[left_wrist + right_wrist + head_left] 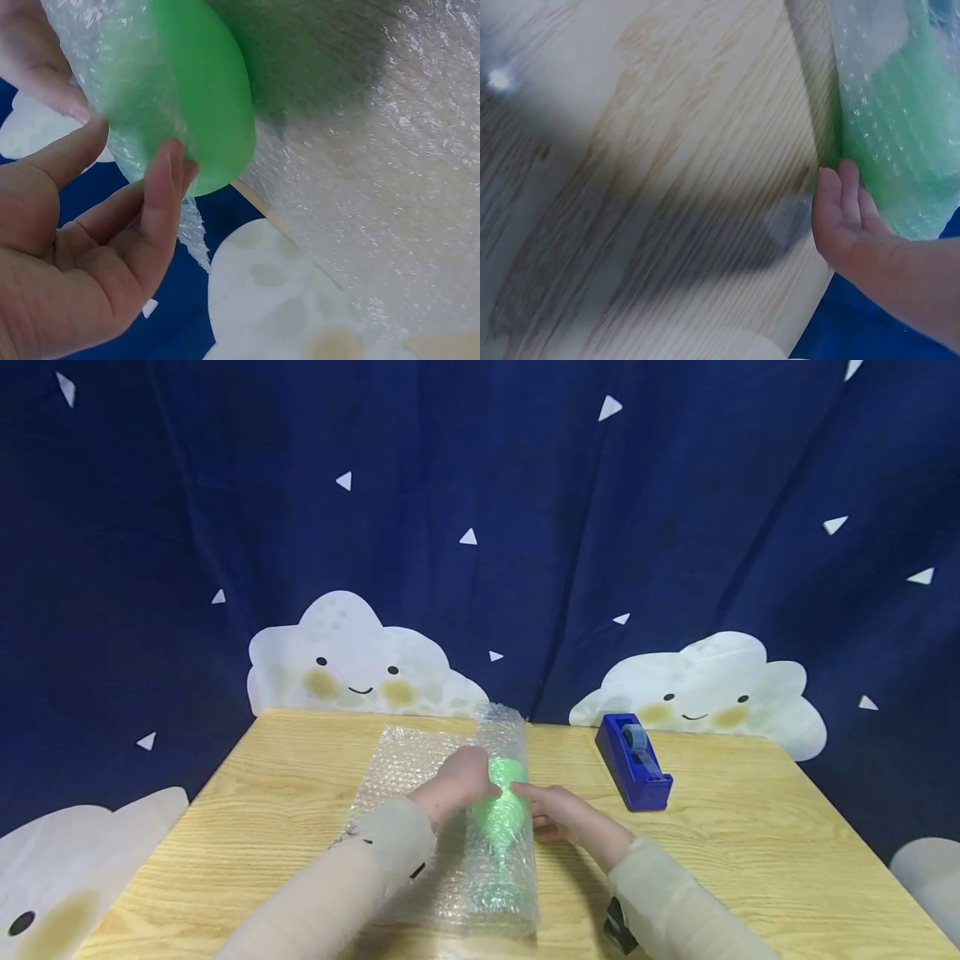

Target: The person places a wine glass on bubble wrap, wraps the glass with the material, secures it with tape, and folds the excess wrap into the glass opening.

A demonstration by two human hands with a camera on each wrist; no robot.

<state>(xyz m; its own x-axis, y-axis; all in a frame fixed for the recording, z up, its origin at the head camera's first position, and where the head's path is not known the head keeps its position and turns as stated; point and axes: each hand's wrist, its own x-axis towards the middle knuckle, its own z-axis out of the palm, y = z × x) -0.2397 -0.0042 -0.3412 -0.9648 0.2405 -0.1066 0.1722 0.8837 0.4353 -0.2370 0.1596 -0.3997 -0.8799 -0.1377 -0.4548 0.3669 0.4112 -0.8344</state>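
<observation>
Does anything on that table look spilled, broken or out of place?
Nothing really stands out. I see no spill or damage. The green object is only partly covered by bubble wrap, whose loose part lies flat to the left. The blue tape dispenser sits slightly angled, hardly odd.

Head view facing forward and down, both wrist views close in (sharing the green object [214,105])

Hands, two: left hand [459,775], right hand [558,810]. Sleeves [675,902], two. Green object [219,101], one. Bubble wrap [405,768], one sheet. Tape dispenser [651,793], one, at right. Tape roll [633,737], one. Table [757,843], one. Curtain [412,568], one, at the far side. Clouds [348,647], four in the head view: two far, one near left, one near right. Triangles [611,408], twelve in the same view.
</observation>
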